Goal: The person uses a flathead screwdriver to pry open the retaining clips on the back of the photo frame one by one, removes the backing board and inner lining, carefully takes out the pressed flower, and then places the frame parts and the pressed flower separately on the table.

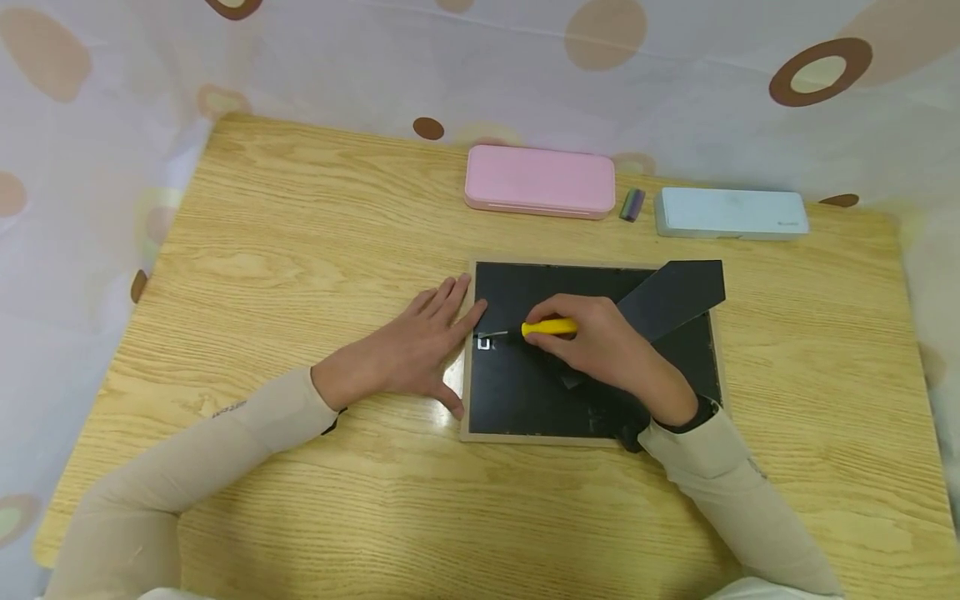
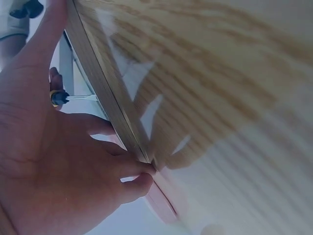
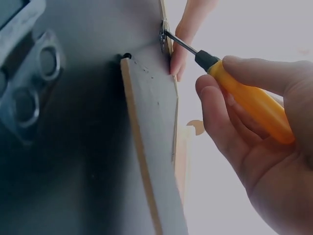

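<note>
A picture frame point(image 1: 592, 440) lies face down on the table, its black backing point(image 1: 525, 400) up. From the backing rises a black easel stand point(image 1: 675, 296), also large in the right wrist view. My right hand point(image 1: 600, 337) grips the yellow handle of a screwdriver point(image 1: 550, 327). The screwdriver's metal tip meets the frame's left edge beside a small metal hanger point(image 1: 483, 343); in the right wrist view the tip touches the hanger point(image 3: 164, 36). With fingers spread, my left hand point(image 1: 412, 350) rests along that edge, index fingertip on the backing and thumb at the frame's side.
Behind the frame stand a pink case point(image 1: 540, 179), a small green and purple block point(image 1: 632, 205) and a pale blue case point(image 1: 731, 213). The wooden table point(image 1: 300, 225) reaches back to a patterned curtain point(image 1: 337, 67).
</note>
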`<state>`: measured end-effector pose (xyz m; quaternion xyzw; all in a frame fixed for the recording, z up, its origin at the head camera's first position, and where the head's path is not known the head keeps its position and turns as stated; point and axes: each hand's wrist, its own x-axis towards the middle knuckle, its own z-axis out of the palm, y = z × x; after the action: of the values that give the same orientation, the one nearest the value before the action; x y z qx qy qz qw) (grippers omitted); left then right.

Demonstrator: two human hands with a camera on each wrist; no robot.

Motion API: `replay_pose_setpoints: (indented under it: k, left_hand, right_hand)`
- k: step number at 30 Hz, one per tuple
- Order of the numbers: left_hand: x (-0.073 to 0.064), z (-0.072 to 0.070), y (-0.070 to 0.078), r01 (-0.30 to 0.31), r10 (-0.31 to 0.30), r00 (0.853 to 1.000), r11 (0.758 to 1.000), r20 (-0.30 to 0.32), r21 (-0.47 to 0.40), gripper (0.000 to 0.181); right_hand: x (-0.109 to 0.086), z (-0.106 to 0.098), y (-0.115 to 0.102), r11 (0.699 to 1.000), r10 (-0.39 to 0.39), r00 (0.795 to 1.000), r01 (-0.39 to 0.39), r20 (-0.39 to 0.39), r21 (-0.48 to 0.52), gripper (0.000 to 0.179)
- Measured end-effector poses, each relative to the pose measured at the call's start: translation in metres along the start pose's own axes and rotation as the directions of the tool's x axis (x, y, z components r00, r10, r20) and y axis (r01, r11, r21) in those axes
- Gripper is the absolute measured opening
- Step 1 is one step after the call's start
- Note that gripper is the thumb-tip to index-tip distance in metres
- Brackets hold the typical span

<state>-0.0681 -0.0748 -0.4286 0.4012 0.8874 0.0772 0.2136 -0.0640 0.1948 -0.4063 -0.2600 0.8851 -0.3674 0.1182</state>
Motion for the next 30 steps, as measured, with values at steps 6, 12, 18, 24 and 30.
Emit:
replay_pose_setpoints:
  k: [6,12,18,24,30]
  left_hand:
    - [-0.001,0.001,0.001,0.000,0.000,1.000,1.000,0.005,-0.011,0.142]
    - [-0.002,0.004,0.001,-0.009,0.009,1.000,1.000,-0.006,-0.013,0.142]
    - [0.001,0.005,0.002,-0.015,0.015,1.000,0.999,-0.002,-0.029,0.142]
    - [0.001,0.005,0.000,-0.038,0.038,0.999,0.999,-0.012,-0.021,0.142]
    - [0.001,0.004,0.000,-0.051,0.051,0.999,0.999,-0.007,-0.019,0.141]
  right_hand:
    - [-0.003,0.004,0.008,0.993,0.076,0.997,-0.077,0.012,0.092,0.016]
    - [-0.004,0.007,0.014,0.968,0.176,0.984,-0.179,0.036,0.178,0.015]
    - [-0.004,0.008,0.018,0.942,0.212,0.977,-0.214,0.039,0.257,0.014]
    - [-0.003,0.010,0.019,0.937,0.209,0.978,-0.203,0.009,0.285,0.015]
    - [-0.001,0.012,0.020,0.920,0.220,0.975,-0.207,-0.001,0.332,0.016]
